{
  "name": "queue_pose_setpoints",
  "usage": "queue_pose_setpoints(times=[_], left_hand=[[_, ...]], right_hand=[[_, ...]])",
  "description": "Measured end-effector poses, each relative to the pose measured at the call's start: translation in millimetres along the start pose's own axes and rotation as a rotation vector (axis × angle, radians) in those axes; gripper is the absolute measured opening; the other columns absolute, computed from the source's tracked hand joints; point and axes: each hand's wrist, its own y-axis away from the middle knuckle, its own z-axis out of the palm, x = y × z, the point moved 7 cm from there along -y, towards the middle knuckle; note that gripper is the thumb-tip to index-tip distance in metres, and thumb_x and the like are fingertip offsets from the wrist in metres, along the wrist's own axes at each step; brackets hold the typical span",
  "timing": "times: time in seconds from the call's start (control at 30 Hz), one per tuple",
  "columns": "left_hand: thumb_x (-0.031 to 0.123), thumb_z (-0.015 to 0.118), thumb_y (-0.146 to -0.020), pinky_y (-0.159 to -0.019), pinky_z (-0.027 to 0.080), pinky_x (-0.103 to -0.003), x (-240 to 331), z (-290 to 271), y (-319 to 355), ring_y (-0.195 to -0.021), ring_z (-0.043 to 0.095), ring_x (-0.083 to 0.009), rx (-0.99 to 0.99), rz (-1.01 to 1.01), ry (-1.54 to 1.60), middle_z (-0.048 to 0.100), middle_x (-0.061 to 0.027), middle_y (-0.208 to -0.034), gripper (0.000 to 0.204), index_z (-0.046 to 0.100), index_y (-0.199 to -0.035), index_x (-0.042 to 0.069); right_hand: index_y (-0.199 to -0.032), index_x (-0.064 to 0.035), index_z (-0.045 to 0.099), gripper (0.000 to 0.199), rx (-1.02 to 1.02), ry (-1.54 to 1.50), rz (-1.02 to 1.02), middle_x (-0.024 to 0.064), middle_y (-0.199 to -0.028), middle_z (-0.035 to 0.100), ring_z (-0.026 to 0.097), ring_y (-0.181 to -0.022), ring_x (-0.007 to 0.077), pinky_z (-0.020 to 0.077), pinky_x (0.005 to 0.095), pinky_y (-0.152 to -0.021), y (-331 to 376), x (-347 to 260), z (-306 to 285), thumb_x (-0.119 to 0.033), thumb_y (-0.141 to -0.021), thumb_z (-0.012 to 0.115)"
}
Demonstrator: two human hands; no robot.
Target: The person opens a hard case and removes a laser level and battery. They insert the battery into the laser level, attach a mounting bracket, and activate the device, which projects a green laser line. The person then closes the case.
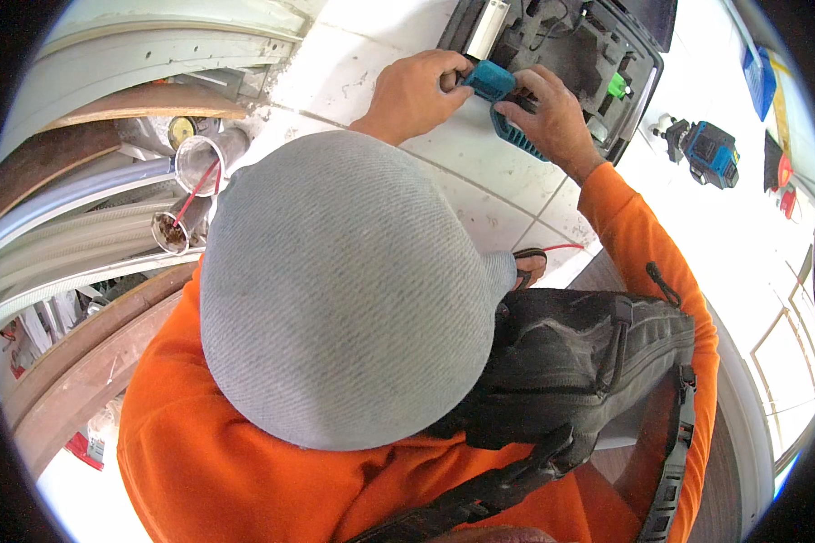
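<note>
My left hand pinches a small blue-teal plastic block between thumb and fingers. Across from it, my right hand is closed, its fingertips at the block's right end. A ribbed blue-teal plastic piece shows beneath the right thumb and palm, partly covered by them; it appears held there. Whether the block and the ribbed piece are joined cannot be made out. Just beyond both hands lies an open dark case with shaped grey lining, a bright green item and a pale bar in it.
A blue-and-black laser level stands on the white tiled floor to the right. Long boards and pipes fill the left side, beside clear plastic cups. My grey-covered knee and a black bag occupy the foreground.
</note>
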Motion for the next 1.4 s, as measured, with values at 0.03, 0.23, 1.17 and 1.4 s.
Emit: queue_pose_setpoints(times=[0.03,0.23,1.17,1.4], left_hand=[[0.025,0.082,-0.082,-0.062,0.051,-0.035,-0.2,0.1,-0.6,-0.065,0.061,-0.0200,-0.016,-0.007,-0.010,0.064,-0.0009,-0.077,0.029,0.073,-0.107,0.014],[0.027,0.081,-0.083,-0.064,0.052,-0.037,2.7,-0.3,-3.5,-0.068,0.063,-0.0216,-0.052,0.009,-0.059,0.064,-0.0023,-0.079,0.031,0.072,-0.110,0.014],[0.015,0.069,-0.094,-0.071,0.052,-0.029,-3.5,-30.7,0.4,-0.074,0.060,-0.0111,-0.150,-0.050,0.138,0.065,-0.0005,-0.093,0.046,0.059,-0.139,0.018],[0.017,0.068,-0.094,-0.070,0.052,-0.030,10.1,-23.8,-16.3,-0.074,0.063,-0.0142,-0.252,-0.031,0.189,0.069,-0.0033,-0.094,0.026,0.068,-0.120,0.011]], right_hand=[[-0.120,-0.0014,0.066,0.048,-0.001,-0.028,0.018,0.0178,-0.124,0.063,0.062,-0.116,0.0388,0.0505,0.0453,-0.100,-0.2,2.9,1.7,-0.032,-0.084,0.079],[-0.119,-0.0010,0.062,0.048,0.040,0.021,-0.036,0.0174,-0.116,0.064,0.063,-0.109,0.0387,0.0515,0.0464,-0.095,-2.3,-6.1,3.2,-0.031,-0.085,0.078],[-0.118,-0.0102,0.065,0.024,-0.004,0.296,0.138,0.0155,-0.107,0.070,0.068,-0.096,0.0372,0.0549,0.0470,-0.083,74.5,101.1,-130.5,-0.018,-0.096,0.063],[-0.116,-0.0072,0.067,0.023,0.074,0.076,0.541,0.0175,-0.097,0.073,0.071,-0.092,0.0351,0.0549,0.0439,-0.083,159.3,209.2,-118.4,-0.017,-0.095,0.064]])
